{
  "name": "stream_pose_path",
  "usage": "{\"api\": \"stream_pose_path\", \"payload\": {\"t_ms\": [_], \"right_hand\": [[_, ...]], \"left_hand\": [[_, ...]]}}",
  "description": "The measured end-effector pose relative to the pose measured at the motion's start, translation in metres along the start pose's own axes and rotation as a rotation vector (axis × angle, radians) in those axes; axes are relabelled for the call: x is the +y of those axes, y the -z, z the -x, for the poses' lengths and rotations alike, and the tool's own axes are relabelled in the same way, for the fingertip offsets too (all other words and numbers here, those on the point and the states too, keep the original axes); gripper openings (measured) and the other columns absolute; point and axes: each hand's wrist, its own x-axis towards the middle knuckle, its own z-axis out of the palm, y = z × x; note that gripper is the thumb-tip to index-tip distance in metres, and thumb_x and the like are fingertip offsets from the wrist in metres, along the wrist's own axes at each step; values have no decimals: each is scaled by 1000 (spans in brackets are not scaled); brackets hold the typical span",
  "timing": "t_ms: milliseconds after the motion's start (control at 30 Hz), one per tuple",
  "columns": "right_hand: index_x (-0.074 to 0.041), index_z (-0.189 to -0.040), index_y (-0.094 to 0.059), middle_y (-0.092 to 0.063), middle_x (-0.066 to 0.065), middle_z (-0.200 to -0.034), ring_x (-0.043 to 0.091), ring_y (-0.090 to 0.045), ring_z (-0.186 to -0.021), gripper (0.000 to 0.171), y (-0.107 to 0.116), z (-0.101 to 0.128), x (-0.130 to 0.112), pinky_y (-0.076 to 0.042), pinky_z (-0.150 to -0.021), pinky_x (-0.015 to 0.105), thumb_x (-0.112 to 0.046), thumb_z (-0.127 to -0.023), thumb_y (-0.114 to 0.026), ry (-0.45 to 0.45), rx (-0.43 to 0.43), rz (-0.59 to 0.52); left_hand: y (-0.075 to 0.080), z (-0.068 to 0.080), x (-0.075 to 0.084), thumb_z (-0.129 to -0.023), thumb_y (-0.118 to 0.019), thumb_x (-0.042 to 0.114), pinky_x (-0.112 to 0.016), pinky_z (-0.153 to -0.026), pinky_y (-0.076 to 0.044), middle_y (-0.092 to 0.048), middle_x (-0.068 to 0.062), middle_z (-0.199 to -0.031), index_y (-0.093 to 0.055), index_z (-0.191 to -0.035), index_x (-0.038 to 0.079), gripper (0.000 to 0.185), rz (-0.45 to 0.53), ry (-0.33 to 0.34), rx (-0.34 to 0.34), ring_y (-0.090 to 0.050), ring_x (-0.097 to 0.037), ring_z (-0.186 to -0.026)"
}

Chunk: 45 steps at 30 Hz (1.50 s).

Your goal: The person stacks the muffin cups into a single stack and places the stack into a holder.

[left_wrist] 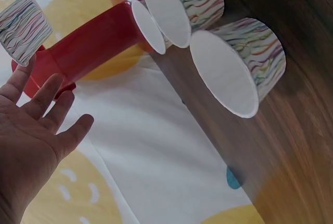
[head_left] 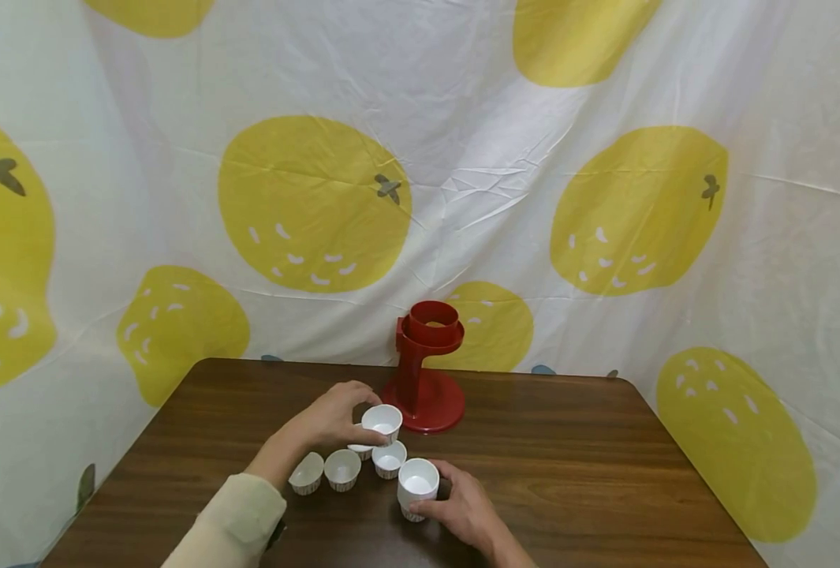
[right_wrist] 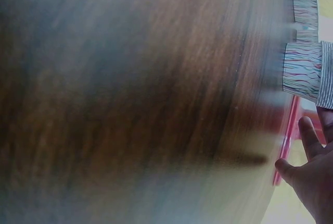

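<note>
Several small white paper cups with striped sides stand in a cluster on the brown table (head_left: 604,473). My left hand (head_left: 363,416) pinches one cup (head_left: 382,421) and holds it just above the cluster; the left wrist view shows this cup (left_wrist: 23,28) at my fingertips (left_wrist: 31,70). At the near right of the cluster, my right hand (head_left: 439,498) grips another cup (head_left: 417,484) that stands on the table. In the right wrist view that cup (right_wrist: 307,70) lies beside my fingers (right_wrist: 311,138). A red stand (head_left: 427,371) with a ring on top rises just behind the cups.
Three cups (head_left: 307,473) (head_left: 342,469) (head_left: 389,459) sit in a row in front of my left hand, two of them close up in the left wrist view (left_wrist: 237,70) (left_wrist: 182,5). A lemon-print cloth (head_left: 320,205) hangs behind and beside the table. The right wrist view is blurred.
</note>
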Motion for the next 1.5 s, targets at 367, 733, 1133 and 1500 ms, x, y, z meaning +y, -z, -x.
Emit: {"api": "stream_pose_path", "payload": {"t_ms": [367,733,1133,1500], "right_hand": [[-9,-125,-65,-70,-4,-107,20,-61,-105,62,0,-1,1,-45,-94,45,-33,-72,-88,-3,-7,-5],[-10,-127,-64,-69,-4,-109,23,-61,-107,64,1,-1,1,-43,-95,49,-37,-73,-87,-13,-21,-6],[-11,-126,-64,-69,-4,-107,22,-61,-104,63,2,-1,1,-45,-92,48,-37,-73,-87,-14,-24,3],[-10,-123,-65,-69,-1,-107,24,-61,-103,60,3,2,-2,-45,-92,48,-36,-74,-87,-19,-27,34]], "left_hand": [[-9,-4,12,-74,-85,43,-52,-101,-41,-62,-12,-119,-70,-109,9,52,44,-18,-12,-51,-33,-118],[-21,-7,22,-74,-85,42,-53,-101,-41,-60,-13,-123,-69,-111,10,52,50,-65,-39,-51,-33,-120],[-35,-8,28,-73,-85,43,-45,-99,-43,-64,-5,-116,-69,-105,12,47,30,-127,-43,-54,-26,-113],[-43,-6,30,-73,-86,42,-46,-102,-41,-63,-6,-121,-70,-111,12,51,22,-116,-66,-53,-27,-119]]}}
